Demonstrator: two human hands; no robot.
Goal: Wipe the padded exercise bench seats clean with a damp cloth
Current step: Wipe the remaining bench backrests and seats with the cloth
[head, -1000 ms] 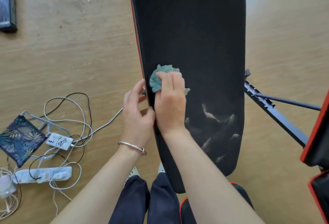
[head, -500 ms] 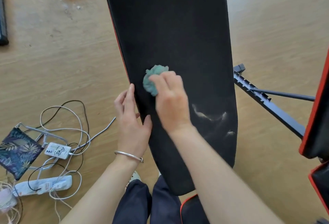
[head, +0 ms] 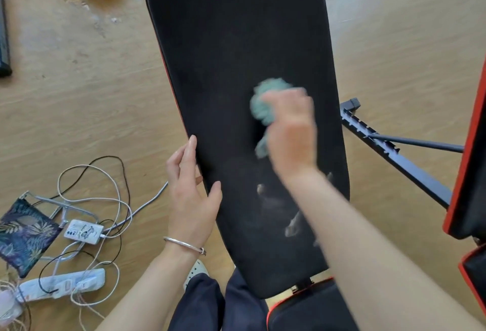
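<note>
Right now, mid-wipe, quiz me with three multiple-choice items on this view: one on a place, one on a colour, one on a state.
1. Where is the left hand?
A. on the bench pad's left edge
B. on the floor
C. in the bucket

2. What colour is the cloth?
A. red
B. teal
C. white

3. What is the state of the bench pad nearest the person?
A. torn open
B. covered by a towel
C. streaked with pale marks

Answers: 1 A, its fingers curl over the pad's side. 2 B, a blue-green wad shows under the right hand. 3 C, light smears lie below the cloth.
</note>
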